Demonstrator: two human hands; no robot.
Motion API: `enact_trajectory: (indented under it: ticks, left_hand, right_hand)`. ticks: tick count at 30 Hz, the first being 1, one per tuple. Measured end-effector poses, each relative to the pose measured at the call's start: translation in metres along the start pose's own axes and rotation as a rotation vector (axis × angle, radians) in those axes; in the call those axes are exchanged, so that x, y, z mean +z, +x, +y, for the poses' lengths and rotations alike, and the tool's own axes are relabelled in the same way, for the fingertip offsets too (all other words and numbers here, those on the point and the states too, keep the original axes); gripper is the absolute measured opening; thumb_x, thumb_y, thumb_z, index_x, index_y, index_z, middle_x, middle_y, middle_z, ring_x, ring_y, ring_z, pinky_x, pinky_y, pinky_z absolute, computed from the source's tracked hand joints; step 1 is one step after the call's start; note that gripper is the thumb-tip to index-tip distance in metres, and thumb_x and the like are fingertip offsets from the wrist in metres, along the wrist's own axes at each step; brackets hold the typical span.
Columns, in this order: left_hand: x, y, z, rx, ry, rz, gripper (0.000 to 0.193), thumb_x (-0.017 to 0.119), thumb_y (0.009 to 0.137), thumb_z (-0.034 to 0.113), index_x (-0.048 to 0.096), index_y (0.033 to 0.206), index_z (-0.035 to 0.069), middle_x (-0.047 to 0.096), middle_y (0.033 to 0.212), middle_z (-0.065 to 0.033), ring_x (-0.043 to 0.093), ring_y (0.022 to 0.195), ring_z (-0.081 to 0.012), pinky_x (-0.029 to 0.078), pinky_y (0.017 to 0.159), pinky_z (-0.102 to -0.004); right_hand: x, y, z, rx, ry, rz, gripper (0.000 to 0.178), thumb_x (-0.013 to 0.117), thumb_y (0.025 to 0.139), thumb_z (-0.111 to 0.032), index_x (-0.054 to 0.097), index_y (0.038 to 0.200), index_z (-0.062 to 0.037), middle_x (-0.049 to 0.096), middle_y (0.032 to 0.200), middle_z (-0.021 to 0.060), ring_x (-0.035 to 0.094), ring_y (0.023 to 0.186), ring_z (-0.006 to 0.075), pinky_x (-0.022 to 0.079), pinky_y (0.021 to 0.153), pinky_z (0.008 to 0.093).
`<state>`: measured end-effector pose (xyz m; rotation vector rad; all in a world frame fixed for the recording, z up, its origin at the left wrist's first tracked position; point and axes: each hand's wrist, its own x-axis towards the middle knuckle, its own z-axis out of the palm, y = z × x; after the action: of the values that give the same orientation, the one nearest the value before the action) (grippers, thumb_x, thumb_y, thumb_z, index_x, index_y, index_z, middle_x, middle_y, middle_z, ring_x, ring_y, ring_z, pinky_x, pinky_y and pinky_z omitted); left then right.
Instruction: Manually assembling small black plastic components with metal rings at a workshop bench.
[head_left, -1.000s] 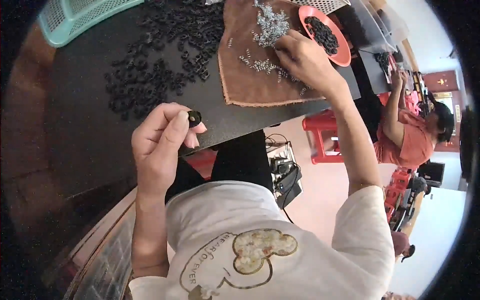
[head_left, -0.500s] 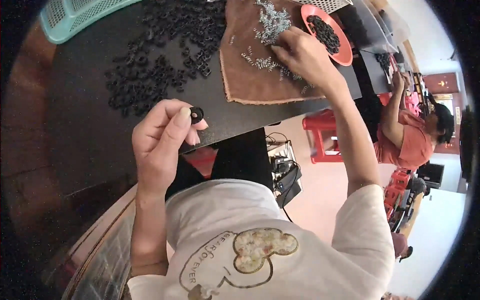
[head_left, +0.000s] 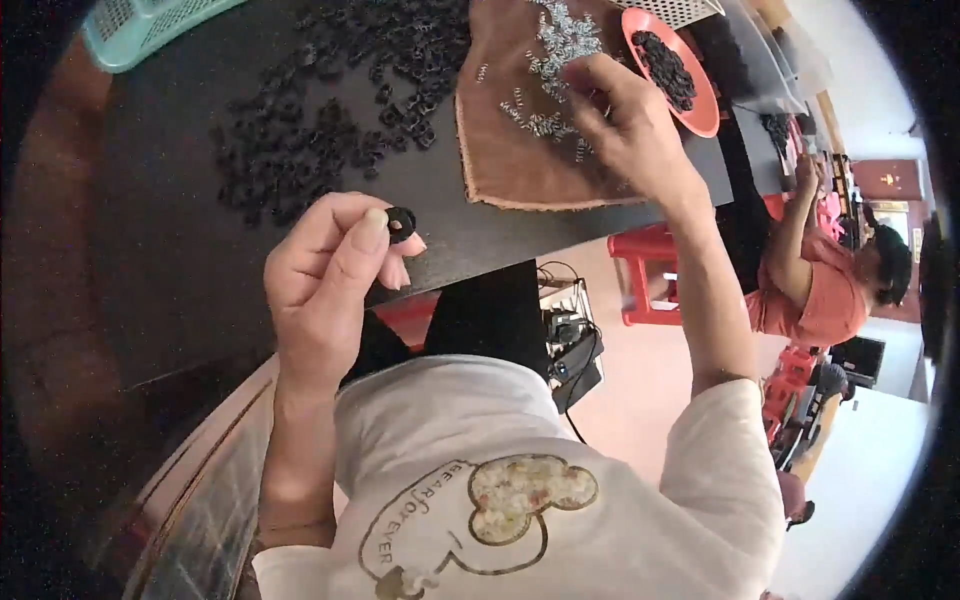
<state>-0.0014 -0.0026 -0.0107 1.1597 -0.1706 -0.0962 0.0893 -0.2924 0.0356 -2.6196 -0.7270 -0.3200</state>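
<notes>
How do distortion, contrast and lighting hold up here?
Head view: the wide lens curves straight edges near its dark rim; the black parts blend into the dark table; the pale wall at far right looks washed out; the silvery springs stand out on brown cloth.

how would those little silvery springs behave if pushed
The silvery springs look light, being tiny, open coils. Their round shape may let them roll, though the brown cloth beneath could slow them. Heaped together, they might tangle.
</notes>
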Motion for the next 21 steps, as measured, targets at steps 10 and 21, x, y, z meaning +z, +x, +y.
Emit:
enact_trajectory:
  ticks: [10, 21]
  left_hand:
    - [0.000, 0.002, 0.002, -0.012, -0.002, 0.034, 0.020, 0.053, 0.099, 0.017, 0.061, 0.096, -0.001, 0.067, 0.085, -0.0071, 0.052, 0.066, -0.0048, 0.045, 0.064, -0.0213]
    - [-0.006, 0.008, -0.002, 0.002, -0.317, 0.050, 0.021, 0.049, 0.100, 0.018, 0.058, 0.102, -0.001, 0.067, 0.086, -0.0115, 0.054, 0.064, -0.0084, 0.048, 0.062, -0.0234]
  right_hand:
    - [0.002, 0.005, -0.087, 0.185, 0.829, -0.102, 0.017, 0.054, 0.085, 0.003, 0.058, 0.101, 0.0016, 0.059, 0.078, 0.0035, 0.057, 0.073, 0.0054, 0.048, 0.064, 0.0229]
    - [0.041, 0.021, -0.125, 0.136, 1.261, -0.157, 0.006, 0.059, 0.093, -0.003, 0.055, 0.095, 0.0014, 0.066, 0.075, 0.0065, 0.065, 0.067, 0.0101, 0.047, 0.057, 0.0215]
